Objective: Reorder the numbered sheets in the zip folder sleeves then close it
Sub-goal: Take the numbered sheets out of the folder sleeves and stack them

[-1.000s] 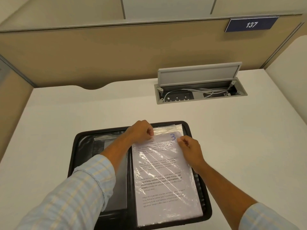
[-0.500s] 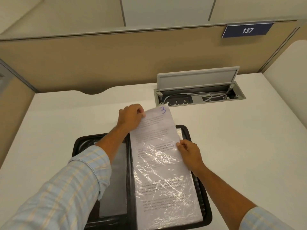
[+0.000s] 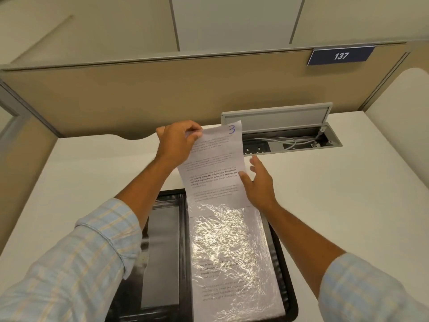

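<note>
Sliding up out of the clear sleeve [image 3: 232,247], sheet 3 [image 3: 213,163] is nearly free, where a second ago only its top showed. The left grip [image 3: 176,145] pinches its top corner. The right grip [image 3: 257,182] has let go, fingers spread at its right edge. The zip folder [image 3: 286,275] lies open on the table [image 3: 336,205], so reordering is under way.

And there's the white printed sheet with a blue handwritten 3 [image 3: 216,163], raised and tilted away, the numeral at its top right corner, its lower edge right at the mouth of the crinkled transparent plastic sleeve [image 3: 229,252]. That sleeve lies flat on the right half of the black zip folder [image 3: 183,240], which is spread wide open, with more printed text showing through the plastic.
</note>
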